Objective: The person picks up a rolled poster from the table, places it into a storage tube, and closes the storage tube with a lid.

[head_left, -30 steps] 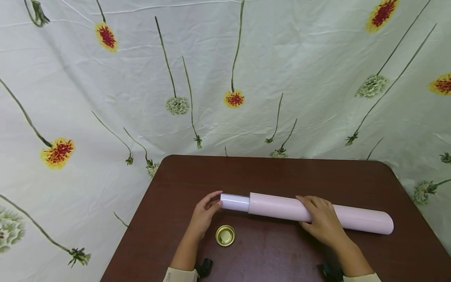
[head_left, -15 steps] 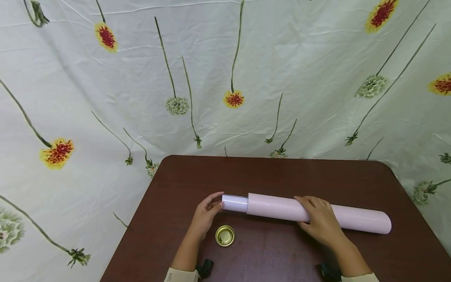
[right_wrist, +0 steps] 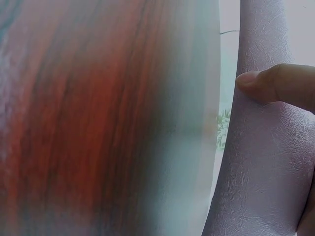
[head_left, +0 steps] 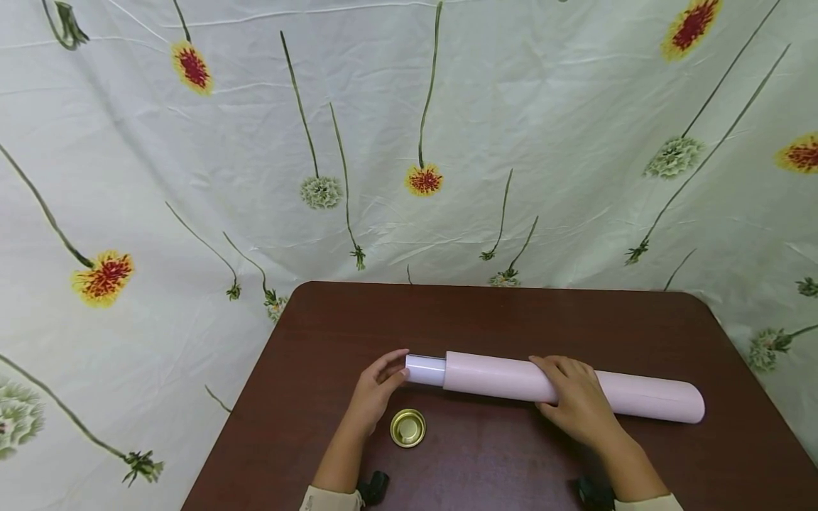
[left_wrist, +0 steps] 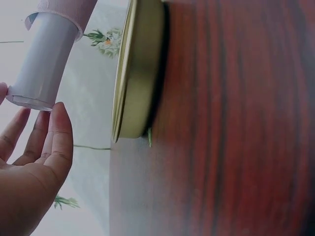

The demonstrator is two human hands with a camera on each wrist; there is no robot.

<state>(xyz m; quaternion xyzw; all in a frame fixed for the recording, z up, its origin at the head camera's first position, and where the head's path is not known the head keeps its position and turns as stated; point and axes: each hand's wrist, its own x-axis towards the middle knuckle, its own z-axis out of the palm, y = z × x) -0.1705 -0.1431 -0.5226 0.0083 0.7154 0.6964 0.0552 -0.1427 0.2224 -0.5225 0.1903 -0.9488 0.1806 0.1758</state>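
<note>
A long pale pink tube [head_left: 498, 375] with a finely textured surface lies crosswise in front of me. Out of its left end sticks a smooth white roll [head_left: 425, 370], whose rolled edge shows in the left wrist view. My left hand [head_left: 372, 394] holds the outer end of this roll [left_wrist: 43, 64] by the tips of thumb and fingers. Over the middle of the tube my right hand [head_left: 578, 397] grips it, thumb on the near side; the right wrist view shows that thumb [right_wrist: 273, 87] against the pink surface [right_wrist: 266, 162].
A round gold metal cap [head_left: 407, 428] rests on the dark reddish-brown table [head_left: 486, 454], close to my left wrist. Behind the table's far edge hangs a white cloth [head_left: 549, 128] printed with flowers. Black straps [head_left: 374, 488] sit at both wrists.
The pink tube and my right hand have shifted slightly left. My left hand has moved a little right, and less of the white roll sticks out. The gold cap stays put.
</note>
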